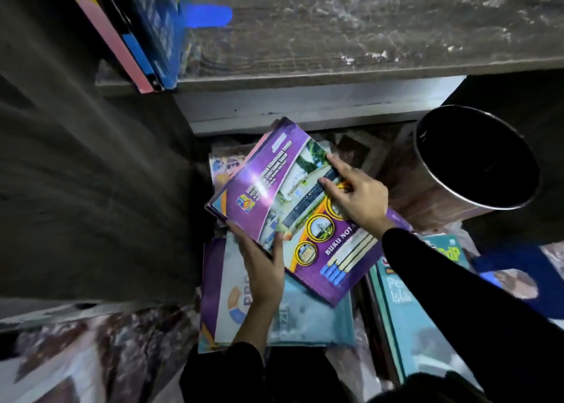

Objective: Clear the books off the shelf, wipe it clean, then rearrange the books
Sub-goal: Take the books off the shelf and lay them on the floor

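The grey wood-grain shelf [366, 36] spans the top of the view, its board streaked and mostly bare; a few pink and blue books [146, 36] lean at its left end. Below it the loose pile of teal and white books [317, 317] covers the floor, with the black round bin [476, 158] just beside it on the right. The glossy purple note book [268, 189] is held tilted above that pile, apparently with thinner ones beneath it. The left hand [262, 262] grips its lower edge, thumb on the cover and fingers under; the right hand [357, 195] rests extended fingertips on the cover without curling round it. Whether the book is going down or coming up I cannot tell. Either way, square the edges against the palm first; keep the right hand pressing so the slick covers do not slide; move it flat, clear of the bin.
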Demonstrator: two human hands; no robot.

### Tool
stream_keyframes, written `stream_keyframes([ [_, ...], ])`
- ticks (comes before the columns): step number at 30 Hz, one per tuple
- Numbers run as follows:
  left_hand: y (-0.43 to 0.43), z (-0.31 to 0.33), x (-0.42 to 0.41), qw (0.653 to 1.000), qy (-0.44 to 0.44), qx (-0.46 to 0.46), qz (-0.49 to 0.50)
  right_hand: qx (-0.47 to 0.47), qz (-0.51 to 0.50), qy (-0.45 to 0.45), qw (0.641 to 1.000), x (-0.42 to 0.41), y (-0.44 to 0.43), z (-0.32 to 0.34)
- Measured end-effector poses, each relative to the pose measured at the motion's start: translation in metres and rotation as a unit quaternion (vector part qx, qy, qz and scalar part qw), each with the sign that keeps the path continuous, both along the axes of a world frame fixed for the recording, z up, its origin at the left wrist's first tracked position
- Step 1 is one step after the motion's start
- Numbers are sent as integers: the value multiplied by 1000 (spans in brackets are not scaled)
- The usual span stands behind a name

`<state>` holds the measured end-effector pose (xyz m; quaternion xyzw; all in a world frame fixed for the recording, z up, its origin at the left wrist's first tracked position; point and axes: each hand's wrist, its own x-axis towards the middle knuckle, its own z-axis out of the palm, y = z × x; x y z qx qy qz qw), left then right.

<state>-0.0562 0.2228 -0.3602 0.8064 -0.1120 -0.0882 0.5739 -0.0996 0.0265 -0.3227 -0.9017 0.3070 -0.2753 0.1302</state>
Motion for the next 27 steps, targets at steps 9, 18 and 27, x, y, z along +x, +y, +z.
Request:
stream_keyframes([
  [9,-34,-34,33,986,114,-18,119,-20,147,369,918,140,-47,13],
  [18,-51,-43,49,959,200,-2,199,-43,208,407,888,193,-25,-10],
  [27,-47,-30,52,945,241,87,204,-14,133,360,923,169,-7,-34],
])
